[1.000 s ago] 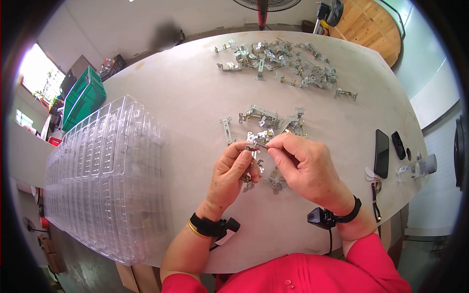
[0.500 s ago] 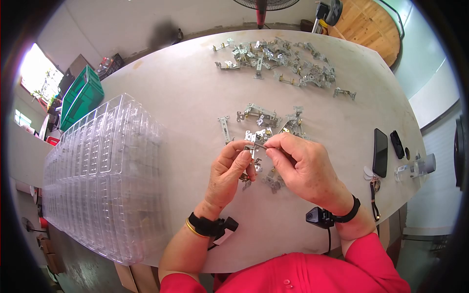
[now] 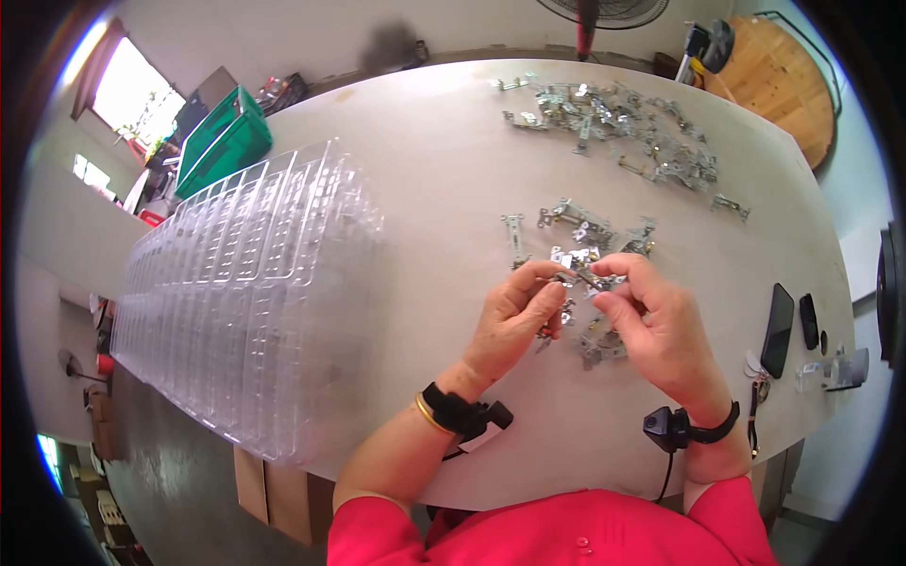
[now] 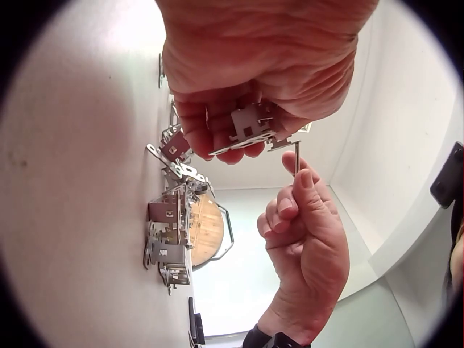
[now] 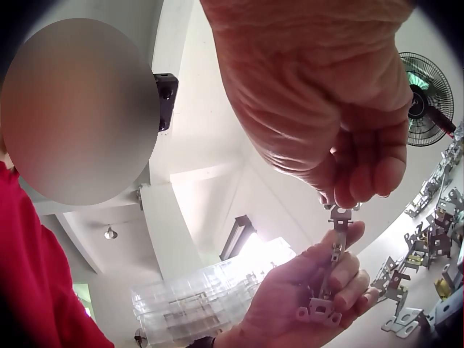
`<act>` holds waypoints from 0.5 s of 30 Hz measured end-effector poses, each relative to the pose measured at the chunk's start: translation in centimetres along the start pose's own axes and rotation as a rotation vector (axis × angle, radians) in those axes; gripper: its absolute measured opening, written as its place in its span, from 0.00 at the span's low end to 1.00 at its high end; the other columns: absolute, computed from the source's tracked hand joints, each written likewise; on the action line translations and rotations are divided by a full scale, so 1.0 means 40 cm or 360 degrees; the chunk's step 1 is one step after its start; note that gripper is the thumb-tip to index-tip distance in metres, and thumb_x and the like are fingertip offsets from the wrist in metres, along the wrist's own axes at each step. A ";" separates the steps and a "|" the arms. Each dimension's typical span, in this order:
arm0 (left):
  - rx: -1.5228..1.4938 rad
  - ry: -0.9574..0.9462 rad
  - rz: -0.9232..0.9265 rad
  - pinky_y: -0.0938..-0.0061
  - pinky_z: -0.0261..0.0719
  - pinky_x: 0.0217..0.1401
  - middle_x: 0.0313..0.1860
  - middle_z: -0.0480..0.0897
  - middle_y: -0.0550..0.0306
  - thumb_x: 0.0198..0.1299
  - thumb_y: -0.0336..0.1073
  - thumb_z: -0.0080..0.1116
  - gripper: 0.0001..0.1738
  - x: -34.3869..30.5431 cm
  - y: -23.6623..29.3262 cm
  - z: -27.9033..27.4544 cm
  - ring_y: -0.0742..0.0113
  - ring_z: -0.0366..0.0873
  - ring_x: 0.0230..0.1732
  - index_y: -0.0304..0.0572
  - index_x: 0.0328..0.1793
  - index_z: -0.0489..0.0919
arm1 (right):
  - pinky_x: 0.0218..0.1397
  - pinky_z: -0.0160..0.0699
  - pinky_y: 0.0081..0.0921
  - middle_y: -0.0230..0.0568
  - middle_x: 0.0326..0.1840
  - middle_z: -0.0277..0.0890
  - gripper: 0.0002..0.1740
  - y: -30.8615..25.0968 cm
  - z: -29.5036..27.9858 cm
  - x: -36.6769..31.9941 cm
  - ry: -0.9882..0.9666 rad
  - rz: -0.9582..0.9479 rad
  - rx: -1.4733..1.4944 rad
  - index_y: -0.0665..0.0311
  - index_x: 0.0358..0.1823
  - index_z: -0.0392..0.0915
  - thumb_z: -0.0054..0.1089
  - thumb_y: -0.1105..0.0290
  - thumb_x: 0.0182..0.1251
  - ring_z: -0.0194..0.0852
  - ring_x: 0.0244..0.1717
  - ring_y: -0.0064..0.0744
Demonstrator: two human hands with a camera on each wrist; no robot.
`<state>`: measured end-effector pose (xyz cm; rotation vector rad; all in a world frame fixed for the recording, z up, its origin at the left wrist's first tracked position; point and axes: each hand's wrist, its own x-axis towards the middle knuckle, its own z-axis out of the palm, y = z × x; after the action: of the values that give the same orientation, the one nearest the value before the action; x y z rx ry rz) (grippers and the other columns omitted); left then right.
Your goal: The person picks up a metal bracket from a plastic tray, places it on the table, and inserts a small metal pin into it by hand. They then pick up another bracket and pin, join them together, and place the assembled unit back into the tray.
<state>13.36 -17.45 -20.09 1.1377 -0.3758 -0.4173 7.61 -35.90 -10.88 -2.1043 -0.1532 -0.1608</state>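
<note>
My left hand (image 3: 510,321) grips a small silver metal bracket (image 4: 250,123), its fingers curled round the body. One slotted end of the bracket juts past the thumb and forefinger. Facing it, my right hand (image 3: 665,330) pinches a thin metal pin (image 4: 298,156) between thumb and forefinger. The pin's tip is right at the bracket's jutting end in the left wrist view. From the right wrist view, the bracket lies lengthwise along the left palm, and the right fingers hide most of the pin. Similar loose brackets (image 3: 573,217) lie on the table just beyond both hands.
A larger heap of brackets (image 3: 604,113) covers the table's far side. Tall stacked clear plastic trays (image 3: 311,236) stand at the left, near a green crate (image 3: 226,141). To the right lie a phone (image 3: 778,330), a dark case (image 3: 809,321) and a clear bottle (image 3: 845,370).
The head view has turned left, so the table and both hands appear farther right. Both hands keep their hold on the bracket and the pin, close together.
</note>
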 end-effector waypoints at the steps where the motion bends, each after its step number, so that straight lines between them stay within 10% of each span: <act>1: 0.0004 -0.0013 -0.0013 0.79 0.78 0.35 0.33 0.79 0.64 0.77 0.36 0.51 0.14 0.000 0.002 0.001 0.77 0.78 0.32 0.40 0.63 0.76 | 0.31 0.72 0.25 0.43 0.27 0.80 0.14 -0.001 -0.001 0.000 -0.0008 0.0024 -0.0006 0.64 0.55 0.76 0.62 0.76 0.70 0.75 0.24 0.28; 15: 0.0059 -0.0010 -0.0041 0.83 0.75 0.32 0.34 0.79 0.65 0.77 0.36 0.52 0.13 -0.002 -0.001 0.002 0.79 0.78 0.31 0.42 0.63 0.76 | 0.30 0.69 0.24 0.38 0.24 0.77 0.13 -0.009 -0.010 0.001 -0.0112 0.0140 0.0063 0.65 0.54 0.77 0.61 0.75 0.70 0.69 0.23 0.22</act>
<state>13.25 -17.47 -20.11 1.1789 -0.3759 -0.4379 7.57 -36.08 -10.37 -2.0737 -0.1050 -0.0311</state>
